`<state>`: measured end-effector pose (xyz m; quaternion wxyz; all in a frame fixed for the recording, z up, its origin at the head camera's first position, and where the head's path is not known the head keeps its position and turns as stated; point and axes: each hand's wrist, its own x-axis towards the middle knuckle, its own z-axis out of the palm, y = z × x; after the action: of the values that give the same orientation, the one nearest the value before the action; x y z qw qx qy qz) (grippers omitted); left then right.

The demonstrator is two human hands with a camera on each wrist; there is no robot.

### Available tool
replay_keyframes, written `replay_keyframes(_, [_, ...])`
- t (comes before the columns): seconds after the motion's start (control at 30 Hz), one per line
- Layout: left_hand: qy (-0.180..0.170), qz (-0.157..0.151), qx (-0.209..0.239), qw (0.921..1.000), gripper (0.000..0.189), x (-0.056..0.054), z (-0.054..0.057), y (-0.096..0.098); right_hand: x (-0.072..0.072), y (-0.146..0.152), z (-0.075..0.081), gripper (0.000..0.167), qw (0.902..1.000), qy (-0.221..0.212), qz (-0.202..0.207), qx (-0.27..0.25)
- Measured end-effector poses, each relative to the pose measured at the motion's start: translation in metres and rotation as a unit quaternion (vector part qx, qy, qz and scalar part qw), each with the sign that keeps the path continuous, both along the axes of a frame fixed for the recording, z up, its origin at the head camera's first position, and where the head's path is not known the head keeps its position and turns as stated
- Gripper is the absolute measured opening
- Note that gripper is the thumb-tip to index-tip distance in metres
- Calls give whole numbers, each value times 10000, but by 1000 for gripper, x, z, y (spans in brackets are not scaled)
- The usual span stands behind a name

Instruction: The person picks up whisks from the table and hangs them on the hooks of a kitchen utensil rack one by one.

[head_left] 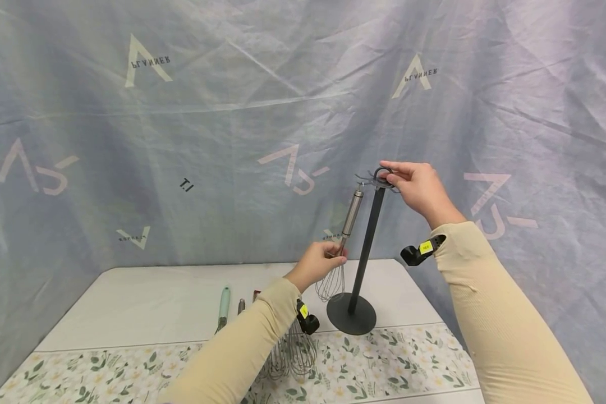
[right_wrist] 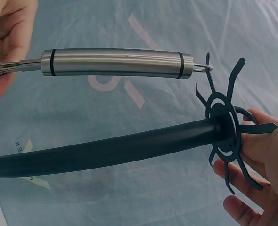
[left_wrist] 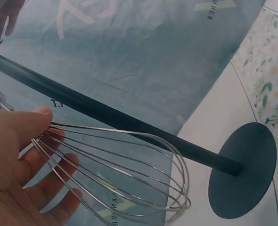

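Head view: left fingers hold a whisk, right fingers a stand.

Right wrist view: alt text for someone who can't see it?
A metal whisk, its end loop at one hook of a dark stand, is held near its wires by the left hand. The right hand holds the stand's top; grey-blue printed fabric hangs behind.

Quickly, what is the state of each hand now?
Left hand: closed, pinching a whisk below its handle.
Right hand: closed, holding the dark stand at its top.
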<state>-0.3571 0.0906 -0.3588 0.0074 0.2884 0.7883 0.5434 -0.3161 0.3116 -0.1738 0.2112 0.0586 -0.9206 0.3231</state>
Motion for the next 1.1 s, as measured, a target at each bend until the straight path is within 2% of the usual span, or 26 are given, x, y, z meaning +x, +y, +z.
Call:
replay_keyframes(0.3, [-259, -71, 42, 9996, 26, 0, -16, -2, -1, 0, 0, 41, 10000, -18, 8, -13])
replay_keyframes(0.43, [-264, -79, 42, 9996, 31, 0, -25, -4, -2, -1, -1, 41, 10000, 18, 9, 13])
replay_keyframes(0.67, [-283, 41, -14, 9996, 58, 6, -41, -14, -1, -1, -2, 41, 10000, 28, 8, 9])
replay_keyframes(0.9, [-552, 375, -14, 9978, 61, 19, -56, -40, 0, -1, -1, 42, 10000, 18, -18, 48])
replay_keyframes(1.1, [-597, 745, 121, 9954, 57, 30, -56, -74, 0, -1, -1, 42, 10000, 0, 6, -22])
